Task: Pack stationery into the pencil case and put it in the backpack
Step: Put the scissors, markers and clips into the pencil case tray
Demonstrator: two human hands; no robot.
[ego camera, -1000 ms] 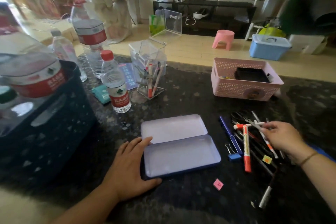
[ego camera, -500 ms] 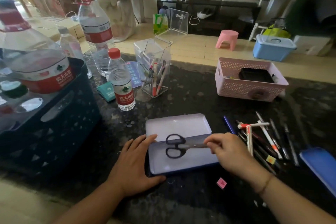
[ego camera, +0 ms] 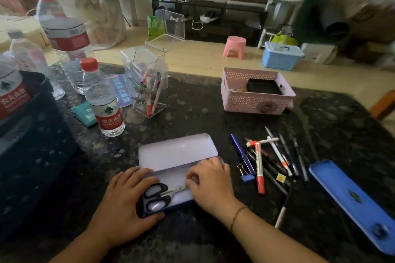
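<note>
An open lilac pencil case (ego camera: 177,153) lies on the dark table in front of me, lid flipped back. Black-handled scissors (ego camera: 157,197) lie in its near tray, handles at the left. My left hand (ego camera: 126,200) rests on the case's left end, thumb by the handles. My right hand (ego camera: 210,186) covers the tray's right part, fingers bent over the scissor blades. A heap of pens and markers (ego camera: 271,156), with a red marker (ego camera: 259,168), a blue pen and a blue binder clip (ego camera: 248,177), lies to the right. No backpack is identifiable.
A pink basket (ego camera: 256,100) stands behind the pens. A clear acrylic holder (ego camera: 149,89) with pens and several water bottles (ego camera: 102,100) stand at the back left. A dark crate (ego camera: 32,156) fills the left. A blue case (ego camera: 352,200) lies at the right.
My right hand took the scissors from the pen heap, carried them left over the case, and has lowered them into the tray. My left hand stayed at the case's left end.
</note>
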